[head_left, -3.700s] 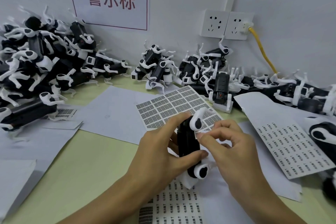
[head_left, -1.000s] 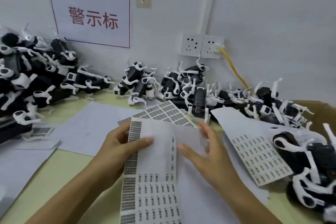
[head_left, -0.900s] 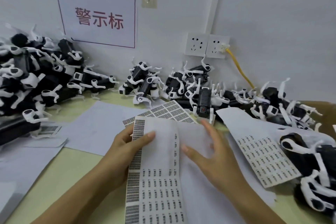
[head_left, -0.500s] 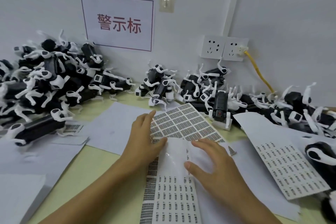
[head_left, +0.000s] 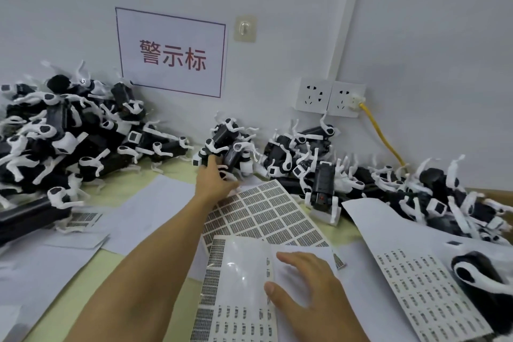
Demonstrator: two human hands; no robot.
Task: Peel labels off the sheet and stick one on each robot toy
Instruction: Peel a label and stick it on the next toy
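Black-and-white robot toys lie in heaps along the wall. My left hand (head_left: 215,180) stretches far forward to the small middle heap, its fingers reaching onto a black robot toy (head_left: 231,157) among the white legs; no closed grip shows. My right hand (head_left: 306,287) rests flat, fingers spread, on the near label sheet (head_left: 238,311), whose glossy upper part is bare of labels. Behind it lies a second label sheet (head_left: 266,214) full of barcode labels.
A big toy heap (head_left: 55,141) fills the left, and more toys (head_left: 305,144) stretch along the wall to the right. One toy (head_left: 323,191) stands upright. A third label sheet (head_left: 424,289) and another toy (head_left: 483,275) lie at the right. Loose white papers (head_left: 155,208) cover the table.
My left hand left the label sheets and reached forward to the middle toy heap. The right hand stayed on the near sheet, now flat on the table. The toy held earlier is gone from my hands.
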